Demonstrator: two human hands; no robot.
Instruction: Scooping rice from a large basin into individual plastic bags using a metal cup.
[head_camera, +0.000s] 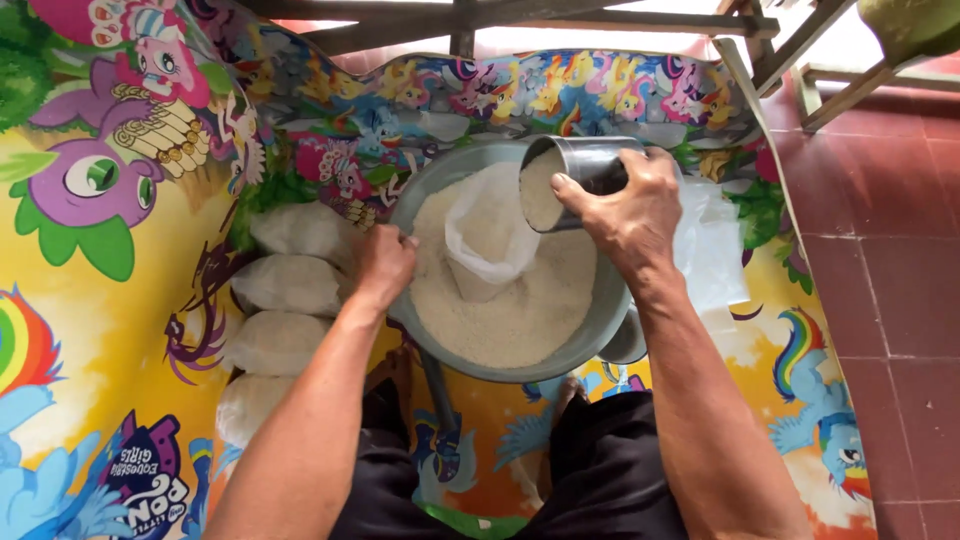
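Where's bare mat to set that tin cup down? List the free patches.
Free: the yellow mat left of the filled bags, and the strip right of the basin toward the red tile floor. Crowded: the basin, with the open bag, the left hand and the right hand gripping the tin cup; also the bag row.

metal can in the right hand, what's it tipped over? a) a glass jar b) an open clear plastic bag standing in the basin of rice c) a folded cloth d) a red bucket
b: the right hand tilts the rice-filled metal can over the open clear plastic bag, which the left hand holds up in the grey basin of rice.
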